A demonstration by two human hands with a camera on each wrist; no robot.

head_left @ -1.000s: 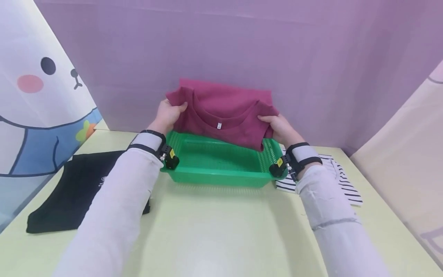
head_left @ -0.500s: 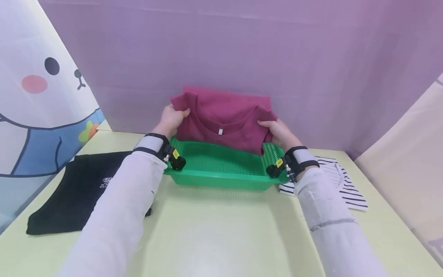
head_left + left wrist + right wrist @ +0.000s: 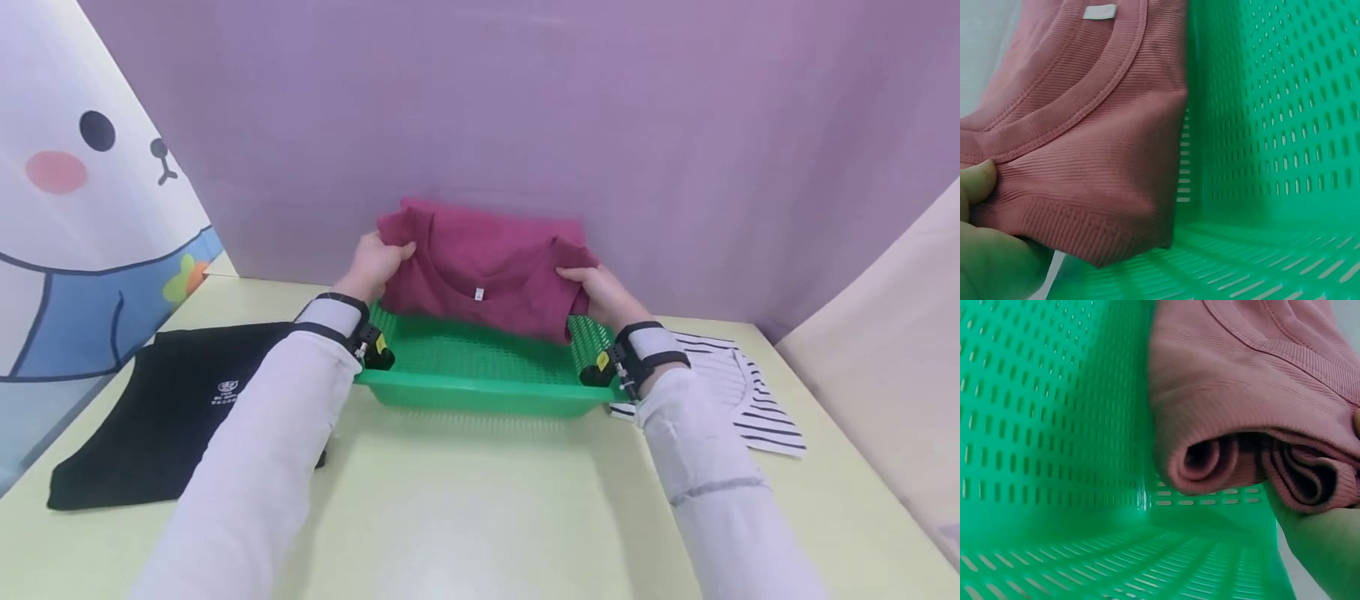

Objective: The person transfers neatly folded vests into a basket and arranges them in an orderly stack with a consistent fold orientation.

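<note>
A folded maroon T-shirt (image 3: 487, 271) hangs tilted over the far part of a green perforated basket (image 3: 480, 392), its neck label facing me. My left hand (image 3: 372, 260) grips the shirt's left edge, thumb on top. My right hand (image 3: 596, 287) grips its right edge. In the left wrist view the ribbed collar of the shirt (image 3: 1091, 150) sits close above the basket floor (image 3: 1260, 262), pinched by my thumb (image 3: 975, 181). Seen from the right wrist, the shirt's rolled fold (image 3: 1247, 412) lies beside the basket wall (image 3: 1054, 406).
A folded black T-shirt (image 3: 172, 408) lies on the pale yellow-green table (image 3: 480, 508) at the left. A black-and-white striped garment (image 3: 742, 400) lies at the right, behind my right wrist. A purple backdrop (image 3: 525, 108) rises directly behind the basket.
Both hands have lowered the maroon shirt toward the basket, from well above its rim to just inside it. The grips are unchanged.
</note>
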